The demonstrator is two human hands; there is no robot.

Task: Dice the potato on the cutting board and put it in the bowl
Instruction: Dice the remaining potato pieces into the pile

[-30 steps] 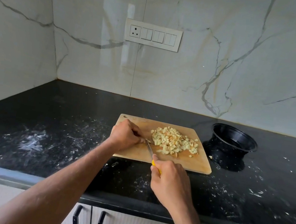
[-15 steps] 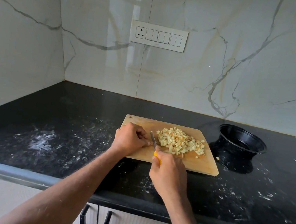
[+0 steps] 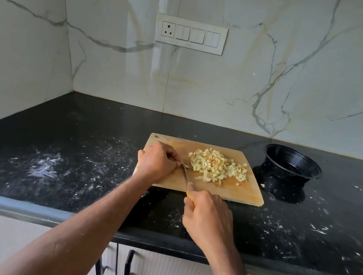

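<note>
Your left hand (image 3: 157,160) pinches a last potato bit against the cutting board (image 3: 233,192); your right hand (image 3: 207,215) grips the knife (image 3: 184,173). Diced potato (image 3: 217,166) lies piled mid-board (bowl (image 3: 292,165) stands right).

A home kitchen is shown. A polished black granite countertop (image 3: 79,145) with a rounded front edge is set into a corner, and it is backed by glossy white marble-patterned wall panels (image 3: 281,70) veined in grey. A white switch plate with one socket and three rocker switches (image 3: 190,34) is mounted on the back wall. Pale cabinet doors with black bar handles (image 3: 127,268) are fitted beneath the counter. Food preparation is indicated by a rectangular wooden cutting board (image 3: 234,190) laid on the counter, on which pale diced potato pieces (image 3: 217,166) are heaped, and by a round black plastic bowl (image 3: 292,164) placed just beside it. White smears are scattered across the dark stone.
</note>
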